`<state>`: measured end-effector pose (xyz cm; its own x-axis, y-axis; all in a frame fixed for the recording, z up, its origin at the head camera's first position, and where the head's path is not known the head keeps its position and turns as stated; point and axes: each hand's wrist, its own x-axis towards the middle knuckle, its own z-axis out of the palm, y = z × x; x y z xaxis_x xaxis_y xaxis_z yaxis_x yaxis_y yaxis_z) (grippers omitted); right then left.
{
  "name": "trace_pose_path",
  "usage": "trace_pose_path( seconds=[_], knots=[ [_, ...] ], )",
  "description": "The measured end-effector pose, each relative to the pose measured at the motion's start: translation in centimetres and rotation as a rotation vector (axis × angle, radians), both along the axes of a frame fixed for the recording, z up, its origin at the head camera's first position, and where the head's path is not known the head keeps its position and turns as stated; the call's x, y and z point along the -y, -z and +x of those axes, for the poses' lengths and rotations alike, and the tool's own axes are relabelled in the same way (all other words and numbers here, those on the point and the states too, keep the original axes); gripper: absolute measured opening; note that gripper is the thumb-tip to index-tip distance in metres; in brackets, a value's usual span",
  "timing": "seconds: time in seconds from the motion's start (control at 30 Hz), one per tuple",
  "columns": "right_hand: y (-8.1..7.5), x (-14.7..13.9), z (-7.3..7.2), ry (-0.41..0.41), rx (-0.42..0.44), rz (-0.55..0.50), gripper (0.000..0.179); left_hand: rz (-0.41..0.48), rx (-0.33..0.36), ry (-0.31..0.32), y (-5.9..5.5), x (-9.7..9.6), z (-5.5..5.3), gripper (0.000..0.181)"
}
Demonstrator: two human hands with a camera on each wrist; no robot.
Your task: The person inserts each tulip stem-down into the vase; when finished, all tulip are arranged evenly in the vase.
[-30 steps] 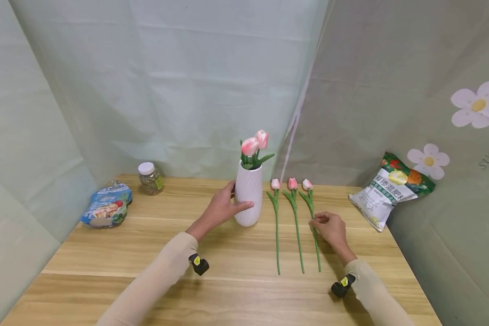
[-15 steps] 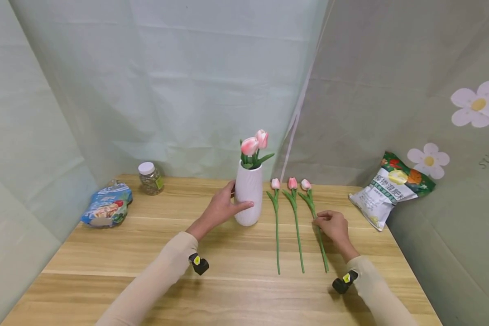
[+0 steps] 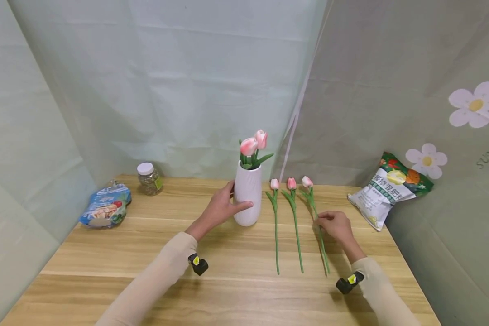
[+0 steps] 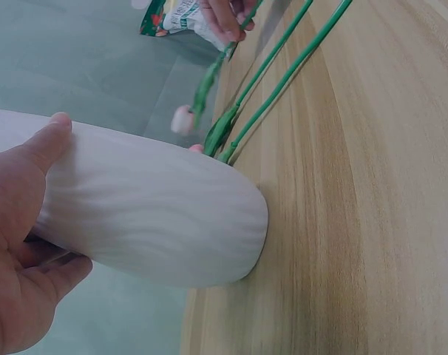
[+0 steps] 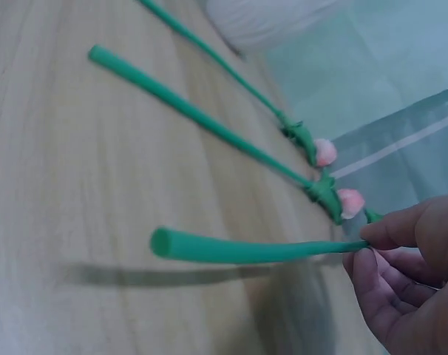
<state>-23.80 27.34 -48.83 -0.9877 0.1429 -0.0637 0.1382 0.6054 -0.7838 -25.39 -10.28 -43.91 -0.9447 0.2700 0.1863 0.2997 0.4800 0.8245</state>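
A white ribbed vase stands upright on the table with pink tulips in its mouth. My left hand grips the vase around its side, thumb across the front, as the left wrist view also shows. To the right, my right hand pinches the green stem of the rightmost tulip between thumb and fingers. In the right wrist view that stem is raised off the table and casts a shadow. Two more tulips, a middle one and a left one, lie side by side between vase and right hand.
At the back left are a lidded jar and a blue packet. A green and white bag leans at the right against the cloth backdrop. The wooden table runs beneath everything.
The rightmost tulip has swung, its lower stem end moving right, and it is lifted a little with my right hand, which has shifted slightly right. My left hand keeps its grip on the vase.
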Motion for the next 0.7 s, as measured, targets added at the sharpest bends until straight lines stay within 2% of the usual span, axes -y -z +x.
trace_pose_path(
  seconds=[0.13,0.4,0.7],
  knots=[
    [-1.0,0.0,0.2,-0.012,-0.05,-0.001,0.029,-0.005,-0.01,0.005,-0.1,0.0,0.0,0.089],
    [-3.0,0.2,0.5,-0.006,-0.081,-0.098,0.033,-0.008,-0.011,0.003,0.0,0.0,0.2,0.088],
    [-5.8,0.8,0.4,0.012,-0.225,-0.223,0.032,-0.004,0.001,-0.001,-0.2,0.0,0.1,0.087]
  ],
)
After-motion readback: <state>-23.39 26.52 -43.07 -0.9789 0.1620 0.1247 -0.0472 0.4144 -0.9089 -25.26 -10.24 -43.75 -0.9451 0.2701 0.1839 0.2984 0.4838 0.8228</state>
